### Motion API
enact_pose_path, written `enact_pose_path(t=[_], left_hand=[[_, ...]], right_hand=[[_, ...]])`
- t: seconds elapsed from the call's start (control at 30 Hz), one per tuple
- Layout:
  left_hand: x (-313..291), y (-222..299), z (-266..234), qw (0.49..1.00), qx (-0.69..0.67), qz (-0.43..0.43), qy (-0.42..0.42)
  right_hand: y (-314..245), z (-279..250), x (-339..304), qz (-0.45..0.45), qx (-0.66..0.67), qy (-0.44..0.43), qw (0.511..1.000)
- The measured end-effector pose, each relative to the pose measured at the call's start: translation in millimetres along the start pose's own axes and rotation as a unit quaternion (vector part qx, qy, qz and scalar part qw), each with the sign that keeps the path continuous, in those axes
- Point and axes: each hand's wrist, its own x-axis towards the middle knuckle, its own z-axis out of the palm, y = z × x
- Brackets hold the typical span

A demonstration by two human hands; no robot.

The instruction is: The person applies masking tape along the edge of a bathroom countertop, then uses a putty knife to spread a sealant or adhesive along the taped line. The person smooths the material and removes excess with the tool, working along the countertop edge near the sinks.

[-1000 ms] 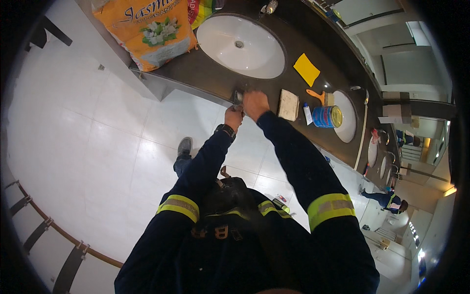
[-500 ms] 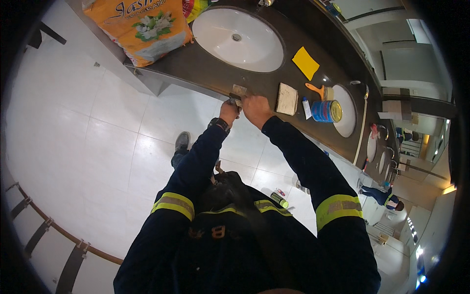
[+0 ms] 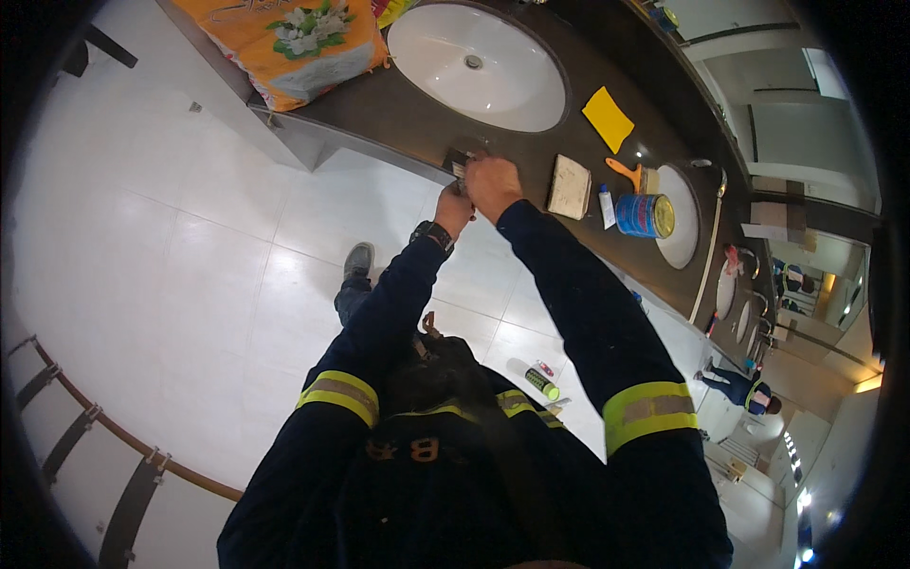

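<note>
At the front edge of the dark countertop (image 3: pixel 417 142), my two hands are together. My left hand (image 3: pixel 453 211) has its fingers closed around something small that the hands mostly hide. Just above and to the right, my right hand (image 3: pixel 494 186) is closed too, its knuckles up. Between them shows a small flat dark plate (image 3: pixel 457 157) with a pale strip beside it; its kind cannot be made out. To the right of my right hand, a worn whitish block (image 3: pixel 569 187) lies on the counter.
A blue tin (image 3: pixel 641 216), a white tube (image 3: pixel 607 206), an orange-handled brush (image 3: pixel 624 173) and a yellow sheet (image 3: pixel 608 119) are to the right. Above are a white basin (image 3: pixel 479 71) and an orange bag (image 3: pixel 303 47). A green-labelled can (image 3: pixel 541 383) is below; another person (image 3: pixel 739 387) is far right.
The counter and its things have shifted slightly right and down in view. My right hand has moved closer over my left, and the dark plate sits at a different angle.
</note>
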Motion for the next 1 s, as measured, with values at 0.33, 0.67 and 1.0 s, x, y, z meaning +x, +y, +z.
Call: enact_pose_path(t=[0.33,0.67,1.0], left_hand=[[0,5,5,0.998,-0.030,-0.001,0.051],[1,-7,11,0.988,-0.005,0.125,0.086],[-7,-1,9,0.997,-0.076,0.005,0.030]], right_hand=[[3,7,-7,-0.003,-0.016,0.045,0.999],[-10,9,-18,0.010,-0.011,0.002,1.000],[8,-5,-10,-0.014,0.001,-0.013,1.000]])
